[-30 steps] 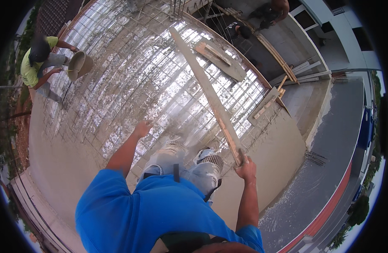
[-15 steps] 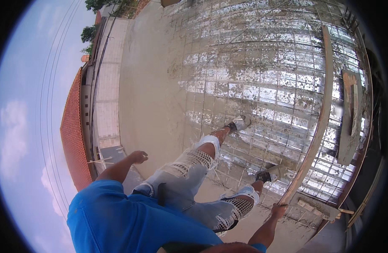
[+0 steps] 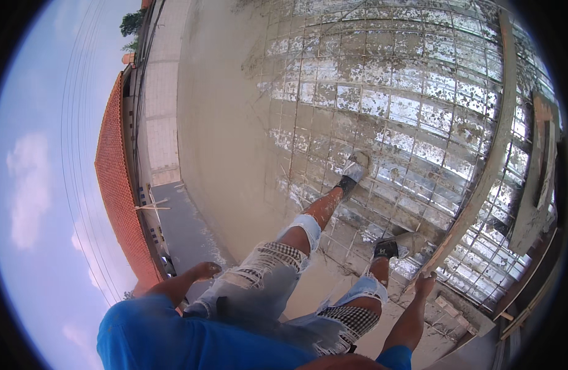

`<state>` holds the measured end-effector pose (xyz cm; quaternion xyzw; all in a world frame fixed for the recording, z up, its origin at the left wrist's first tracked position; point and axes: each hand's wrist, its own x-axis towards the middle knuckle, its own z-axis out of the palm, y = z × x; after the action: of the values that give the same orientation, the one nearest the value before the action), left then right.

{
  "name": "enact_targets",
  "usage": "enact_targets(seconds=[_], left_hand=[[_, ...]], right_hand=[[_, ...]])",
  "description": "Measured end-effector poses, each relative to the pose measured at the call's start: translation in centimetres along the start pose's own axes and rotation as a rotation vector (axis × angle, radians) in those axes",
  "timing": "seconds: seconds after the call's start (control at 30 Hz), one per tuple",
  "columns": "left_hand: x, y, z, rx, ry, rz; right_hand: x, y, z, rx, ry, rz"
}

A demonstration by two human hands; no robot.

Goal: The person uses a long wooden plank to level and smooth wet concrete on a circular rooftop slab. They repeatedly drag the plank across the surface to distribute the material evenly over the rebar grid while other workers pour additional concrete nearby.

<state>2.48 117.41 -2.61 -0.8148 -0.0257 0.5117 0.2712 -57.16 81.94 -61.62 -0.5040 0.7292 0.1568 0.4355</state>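
My right hand (image 3: 426,282) is closed around the near end of a long wooden board (image 3: 481,194), which stretches away from me over the steel bar grid (image 3: 382,98). My left hand (image 3: 207,270) hangs beside my thigh, its fingers loosely bent and nothing seen in them. Under me, wet grey concrete (image 3: 219,123) covers the left side of the grid and thins out to the right, where shiny metal sheeting shows between the bars. My feet, in dark, concrete-smeared footwear (image 3: 385,248), stand among the bars.
A second plank with wood pieces (image 3: 537,185) lies by the right edge. More wood scraps (image 3: 453,308) rest near my right hand. A pale block wall (image 3: 162,117) borders the left, with a red tiled roof (image 3: 126,191) beyond it. Wooden edge boards run along the right.
My view has shifted, so the grid and board sit farther right. My left hand has come lower, closer to my thigh. The right hand keeps hold of the board's end.
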Motion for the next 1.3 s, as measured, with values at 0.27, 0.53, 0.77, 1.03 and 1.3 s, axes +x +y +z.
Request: enact_targets(seconds=[0.27, 0.53, 0.77, 1.03, 1.3], left_hand=[[5.3, 0.0, 0.7, 0.674, -0.029, 0.529], [12.5, 13.4, -13.5, -0.273, 0.169, 0.543], [7.8, 24.5, -27.9, -0.841, 0.119, 0.550], [8.8, 30.0, -33.3, -0.615, 0.199, 0.622], [1.5, 42.4, -43.9, -0.440, 0.275, 0.473]], right_hand=[[-11.6, -13.0, -17.2, 0.044, -0.061, -0.025], [-23.9, -22.3, -30.8, 0.018, 0.083, 0.120], [-24.5, -38.9, -33.9, -0.024, 0.139, -0.021], [-1.8, -60.9, -35.8, 0.142, 0.019, -0.124], [29.6, -105.8, -45.4, 0.222, 0.113, -0.393]])
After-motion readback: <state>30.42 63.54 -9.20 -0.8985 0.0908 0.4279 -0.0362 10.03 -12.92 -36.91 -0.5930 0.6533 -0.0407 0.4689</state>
